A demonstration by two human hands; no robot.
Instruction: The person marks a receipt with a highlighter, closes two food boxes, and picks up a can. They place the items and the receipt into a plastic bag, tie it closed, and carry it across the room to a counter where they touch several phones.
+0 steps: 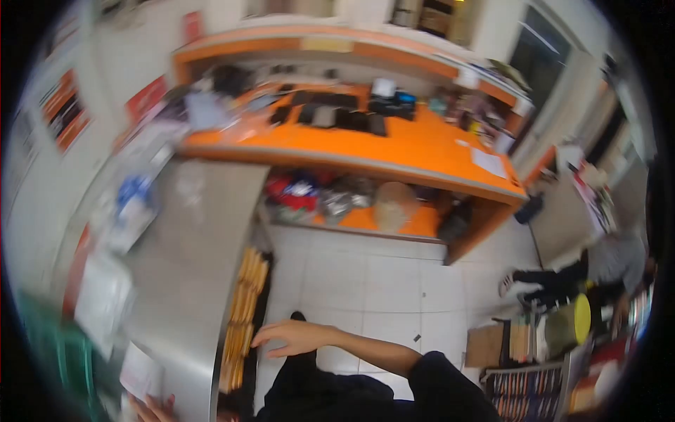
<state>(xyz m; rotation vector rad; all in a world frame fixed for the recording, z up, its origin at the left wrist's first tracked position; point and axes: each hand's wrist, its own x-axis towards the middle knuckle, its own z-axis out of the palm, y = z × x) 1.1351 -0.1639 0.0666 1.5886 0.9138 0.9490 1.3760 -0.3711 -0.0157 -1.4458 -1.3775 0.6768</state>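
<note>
My right hand (295, 337) reaches across in front of my body with its fingers apart and nothing in them. It hovers beside a shelf of yellow stacked bundles (244, 309) under the edge of the steel table (197, 281). At the bottom left, my left hand (152, 409) shows only its fingers, spread on the tabletop. A white paper packet (140, 371) lies just beyond its fingertips. Along the table's left side are a white plastic bag (102, 299) and a clear bag with blue print (136, 199).
An orange counter (422, 149) with dark flat items and a black device (392, 104) stands ahead. Bags fill its lower shelf. At the right, a person (612, 264) bends near a yellow-green bin (573, 323). A cardboard box (486, 345) sits on the white tiled floor (334, 271).
</note>
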